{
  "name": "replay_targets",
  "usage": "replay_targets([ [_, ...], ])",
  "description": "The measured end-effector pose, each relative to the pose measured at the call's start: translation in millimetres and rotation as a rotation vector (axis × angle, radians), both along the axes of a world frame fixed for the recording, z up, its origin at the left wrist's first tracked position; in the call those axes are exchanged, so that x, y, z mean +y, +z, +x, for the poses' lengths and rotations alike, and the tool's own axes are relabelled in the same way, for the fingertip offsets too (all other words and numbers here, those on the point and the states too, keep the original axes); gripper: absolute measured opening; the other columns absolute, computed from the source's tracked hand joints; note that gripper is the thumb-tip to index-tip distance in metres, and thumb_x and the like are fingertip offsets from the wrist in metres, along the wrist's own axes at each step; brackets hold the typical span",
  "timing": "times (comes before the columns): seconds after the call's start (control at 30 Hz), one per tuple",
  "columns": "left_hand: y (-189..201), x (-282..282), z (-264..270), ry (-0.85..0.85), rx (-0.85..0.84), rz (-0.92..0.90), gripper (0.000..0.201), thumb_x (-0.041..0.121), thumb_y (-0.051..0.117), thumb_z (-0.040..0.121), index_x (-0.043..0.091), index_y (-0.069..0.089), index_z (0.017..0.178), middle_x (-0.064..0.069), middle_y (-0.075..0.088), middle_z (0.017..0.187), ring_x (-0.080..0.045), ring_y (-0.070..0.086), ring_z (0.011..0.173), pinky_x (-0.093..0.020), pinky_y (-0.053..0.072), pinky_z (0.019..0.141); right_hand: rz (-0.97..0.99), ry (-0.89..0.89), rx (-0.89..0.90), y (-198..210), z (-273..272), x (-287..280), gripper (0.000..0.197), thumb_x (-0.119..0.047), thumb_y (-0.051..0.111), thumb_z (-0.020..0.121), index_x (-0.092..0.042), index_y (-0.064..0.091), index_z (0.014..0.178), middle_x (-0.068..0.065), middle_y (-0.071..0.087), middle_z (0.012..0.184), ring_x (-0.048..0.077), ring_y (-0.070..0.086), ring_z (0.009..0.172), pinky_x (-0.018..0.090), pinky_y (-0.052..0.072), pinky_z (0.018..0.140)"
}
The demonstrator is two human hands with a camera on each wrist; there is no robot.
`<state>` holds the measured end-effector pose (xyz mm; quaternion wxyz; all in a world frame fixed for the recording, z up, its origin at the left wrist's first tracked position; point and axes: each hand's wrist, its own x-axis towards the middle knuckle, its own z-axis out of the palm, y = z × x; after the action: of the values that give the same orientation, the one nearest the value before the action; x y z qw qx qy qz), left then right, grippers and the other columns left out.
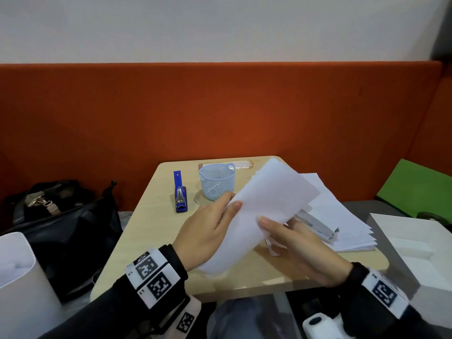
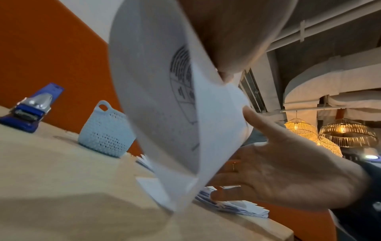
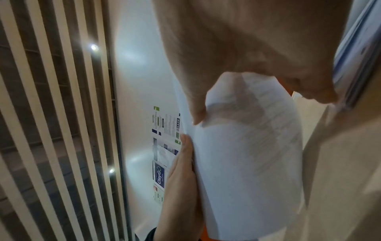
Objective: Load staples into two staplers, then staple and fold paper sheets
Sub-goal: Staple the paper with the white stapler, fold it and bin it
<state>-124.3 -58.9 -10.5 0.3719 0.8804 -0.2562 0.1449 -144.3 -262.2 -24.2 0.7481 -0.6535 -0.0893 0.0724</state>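
Both hands hold a bent set of white paper sheets above the small wooden table. My left hand grips the left edge, thumb on top. My right hand pinches the near right edge, thumb on top and fingers underneath. In the left wrist view the paper curls over, printed inside, with the right hand behind it. In the right wrist view the sheets hang between both hands. A blue stapler lies at the back left. A white stapler rests on a paper stack.
A light blue perforated basket stands at the back centre. Small folded papers lie under the right hand. A black bag sits left of the table, a white box and a green box to the right.
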Motion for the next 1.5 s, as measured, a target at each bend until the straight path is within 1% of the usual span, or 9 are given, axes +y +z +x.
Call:
replay_targets([
  [0.1, 3.1, -1.2, -2.0, -0.027, 0.018, -0.110, 0.028, 0.046, 0.031, 0.101, 0.029, 0.047, 0.085, 0.009, 0.050, 0.072, -0.011, 0.050, 0.068, -0.034, 0.039, 0.061, 0.108, 0.033, 0.032, 7.0, -2.8, 6.1, 0.059, -0.041, 0.078, 0.077, -0.017, 0.057, 0.126, 0.010, 0.065, 0.126, 0.023, 0.058, 0.098, 0.034, 0.043, 0.079],
  [0.23, -4.2, -3.7, 1.2, -0.150, 0.218, -0.270, 0.060, 0.062, 0.031, 0.094, 0.010, 0.057, 0.109, -0.011, 0.064, 0.107, -0.028, 0.061, 0.101, -0.053, 0.048, 0.092, 0.280, 0.120, 0.069, 17.6, -9.3, 18.0, 0.033, -0.023, 0.060, 0.084, -0.016, 0.064, 0.116, 0.003, 0.072, 0.116, 0.018, 0.069, 0.107, 0.032, 0.056, 0.092],
  [0.3, -8.8, -5.9, 1.7, -0.148, 0.213, -0.215, 0.063, 0.065, 0.028, 0.090, 0.017, 0.057, 0.119, -0.008, 0.057, 0.118, -0.022, 0.054, 0.116, -0.048, 0.043, 0.102, 0.306, 0.106, 0.061, 20.9, -9.8, 21.7, 0.030, -0.024, 0.058, 0.088, -0.014, 0.064, 0.116, 0.006, 0.072, 0.116, 0.020, 0.069, 0.107, 0.036, 0.054, 0.095],
  [0.43, -14.4, -5.3, 0.9, -0.068, 0.204, -0.026, 0.067, 0.069, 0.022, 0.088, 0.039, 0.026, 0.148, 0.020, 0.021, 0.134, -0.003, 0.018, 0.138, -0.038, 0.021, 0.119, 0.287, 0.064, 0.040, 25.5, -11.0, 25.2, 0.029, -0.028, 0.053, 0.094, -0.016, 0.064, 0.117, 0.006, 0.072, 0.117, 0.023, 0.067, 0.110, 0.043, 0.051, 0.099],
  [0.53, -17.3, -4.2, 2.5, -0.147, 0.281, -0.125, 0.073, 0.065, 0.028, 0.089, 0.036, 0.009, 0.154, 0.018, 0.020, 0.151, 0.002, 0.015, 0.143, -0.038, 0.020, 0.121, 0.255, 0.034, 0.011, 26.8, -11.9, 26.9, 0.032, -0.034, 0.049, 0.096, -0.018, 0.063, 0.120, 0.003, 0.072, 0.117, 0.020, 0.067, 0.110, 0.042, 0.051, 0.098],
  [0.7, -12.9, -3.7, -1.5, -0.298, 0.432, -0.316, 0.060, 0.048, 0.040, 0.096, 0.036, 0.021, 0.151, 0.018, 0.048, 0.144, -0.003, 0.049, 0.130, -0.039, 0.039, 0.112, 0.124, 0.001, -0.079, 25.1, -8.8, 28.4, 0.035, -0.044, 0.047, 0.094, -0.024, 0.063, 0.118, -0.005, 0.074, 0.111, 0.013, 0.070, 0.104, 0.030, 0.057, 0.087],
  [1.27, 5.2, 26.8, -2.6, -0.174, 0.340, -0.251, 0.049, 0.041, 0.073, 0.079, 0.026, 0.061, 0.124, 0.006, 0.071, 0.113, -0.013, 0.070, 0.101, -0.047, 0.056, 0.087, 0.007, -0.056, -0.255, 35.3, 17.7, 17.8, 0.047, -0.007, 0.077, 0.076, -0.008, 0.059, 0.119, 0.009, 0.073, 0.110, 0.027, 0.070, 0.101, 0.040, 0.060, 0.079],
  [1.37, 11.7, 38.3, -2.8, -0.143, 0.298, -0.187, 0.040, 0.030, 0.078, 0.079, 0.025, 0.065, 0.117, 0.007, 0.073, 0.108, -0.010, 0.070, 0.097, -0.041, 0.059, 0.082, -0.066, -0.097, -0.304, 42.1, 23.3, 19.2, 0.051, -0.010, 0.083, 0.070, -0.014, 0.061, 0.116, 0.011, 0.071, 0.104, 0.024, 0.070, 0.094, 0.045, 0.061, 0.073],
  [1.5, 20.8, 55.9, -3.9, -0.114, 0.242, -0.019, 0.028, 0.029, 0.081, 0.077, 0.034, 0.070, 0.102, 0.011, 0.071, 0.089, 0.004, 0.061, 0.070, -0.018, 0.051, 0.061, -0.197, -0.060, -0.398, 52.4, 30.8, 19.7, 0.048, -0.008, 0.086, 0.066, -0.016, 0.065, 0.108, -0.003, 0.072, 0.087, 0.017, 0.069, 0.076, 0.034, 0.057, 0.060],
])
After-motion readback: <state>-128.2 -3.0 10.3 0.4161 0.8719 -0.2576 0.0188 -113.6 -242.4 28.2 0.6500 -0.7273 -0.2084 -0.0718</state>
